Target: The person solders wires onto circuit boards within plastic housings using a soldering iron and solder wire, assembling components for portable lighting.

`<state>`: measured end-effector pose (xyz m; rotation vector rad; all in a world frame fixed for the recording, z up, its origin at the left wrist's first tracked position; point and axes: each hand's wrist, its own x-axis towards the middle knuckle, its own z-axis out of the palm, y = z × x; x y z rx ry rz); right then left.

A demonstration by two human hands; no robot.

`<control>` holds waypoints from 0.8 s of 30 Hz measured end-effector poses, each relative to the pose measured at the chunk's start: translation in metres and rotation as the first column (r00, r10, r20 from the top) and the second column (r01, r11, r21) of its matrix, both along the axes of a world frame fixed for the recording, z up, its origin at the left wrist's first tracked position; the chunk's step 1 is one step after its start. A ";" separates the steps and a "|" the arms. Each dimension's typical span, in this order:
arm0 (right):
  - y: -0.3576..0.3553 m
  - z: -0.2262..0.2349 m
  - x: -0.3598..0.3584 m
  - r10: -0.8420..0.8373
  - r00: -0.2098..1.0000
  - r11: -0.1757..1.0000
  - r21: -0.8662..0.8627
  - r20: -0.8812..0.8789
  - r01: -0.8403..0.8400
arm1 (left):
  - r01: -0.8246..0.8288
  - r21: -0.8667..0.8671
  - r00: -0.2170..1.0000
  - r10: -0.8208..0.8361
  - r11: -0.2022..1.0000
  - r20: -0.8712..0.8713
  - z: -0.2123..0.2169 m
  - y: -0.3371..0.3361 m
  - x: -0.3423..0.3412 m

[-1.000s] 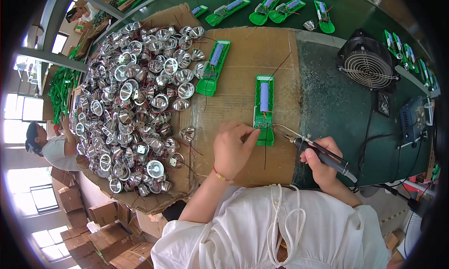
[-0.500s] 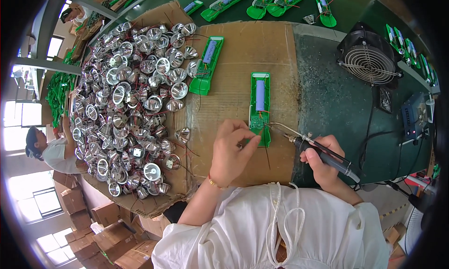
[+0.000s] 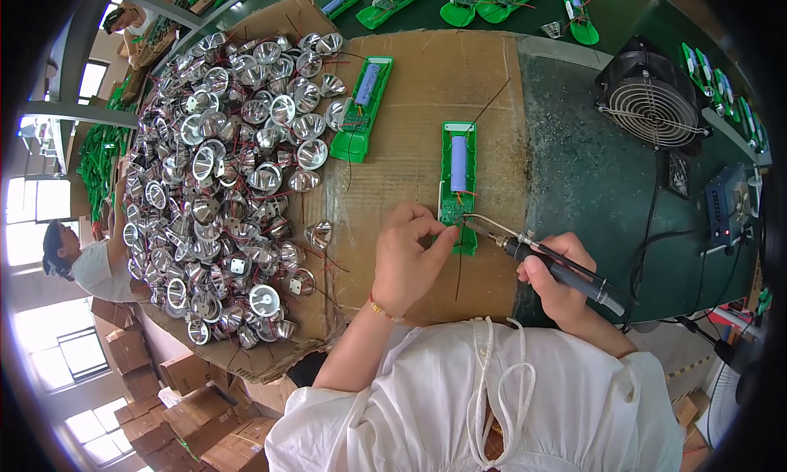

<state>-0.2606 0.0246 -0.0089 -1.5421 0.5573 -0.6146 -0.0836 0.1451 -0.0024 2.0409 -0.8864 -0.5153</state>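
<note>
A green plastic housing [image 3: 471,241] lies on the cardboard in front of me, with a purple battery cell [image 3: 459,164] and a green circuit board [image 3: 452,208] in it. My left hand [image 3: 412,255] is closed in a pinch at the board's lower left edge; what its fingertips hold is too small to make out. In my right hand [image 3: 561,279] is a soldering iron [image 3: 574,277] with a thin curved metal tube along it. The tube's end and the iron's tip point at the board from the right. Thin dark wires stick out above and below the housing.
Silvery reflector cups [image 3: 209,160] with wires are heaped at left. Another green housing [image 3: 352,136] lies beside them. More housings [image 3: 402,0] line the far side. At right stand a black fan [image 3: 648,103] and a blue control box [image 3: 728,209]. Two other people are at far left.
A long dark wire now reaches up and right from the housing's top. The lower wire has swung left. Both hands stay at the board, the iron shifting slightly left.
</note>
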 end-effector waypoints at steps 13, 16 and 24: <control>0.002 0.006 -0.005 -0.116 0.992 0.990 0.087 0.042 0.112 | 0.004 0.005 1.000 -0.004 1.000 0.013 0.001 -0.002 0.003; 0.003 0.005 -0.004 -0.106 0.993 0.990 0.104 0.058 0.099 | 0.003 0.006 1.000 -0.003 1.000 0.017 0.003 -0.001 0.002; 0.000 0.008 -0.007 -0.098 0.995 0.991 0.096 0.033 0.094 | 0.116 -0.164 0.981 -0.087 0.980 0.172 0.020 0.014 0.000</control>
